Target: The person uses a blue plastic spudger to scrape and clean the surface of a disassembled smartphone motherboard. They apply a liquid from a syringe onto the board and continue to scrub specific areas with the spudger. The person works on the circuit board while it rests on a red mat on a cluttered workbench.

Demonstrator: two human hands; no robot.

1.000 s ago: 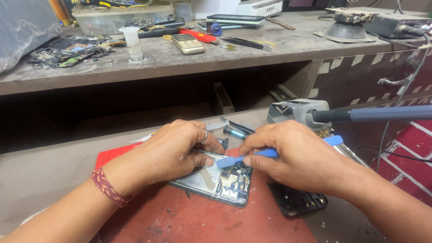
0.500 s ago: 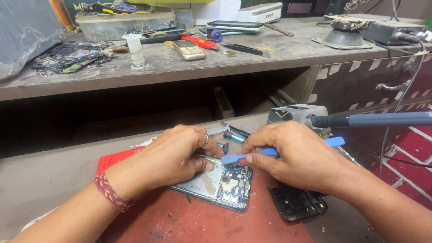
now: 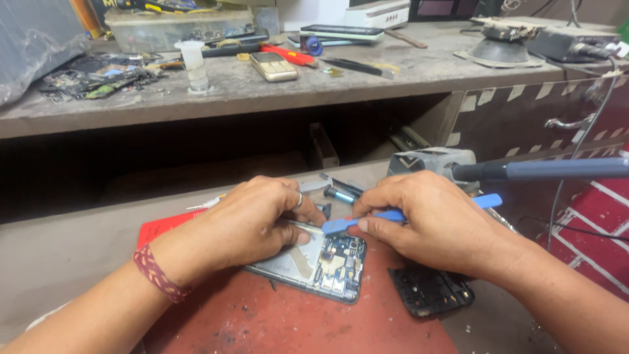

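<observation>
While the left hand (image 3: 252, 223) pins the opened phone (image 3: 314, 265), the right hand (image 3: 426, 219) pinches a blue pry tool (image 3: 393, 216).

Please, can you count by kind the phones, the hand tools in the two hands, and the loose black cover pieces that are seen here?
Phones: 3, the opened phone under the hands, a gold keypad phone and a dark flat phone on the shelf.
Hand tools held: 2, blue pry tool in the right hand, metal tweezers in the left hand.
Black cover pieces: 1.
Total: 6
</observation>
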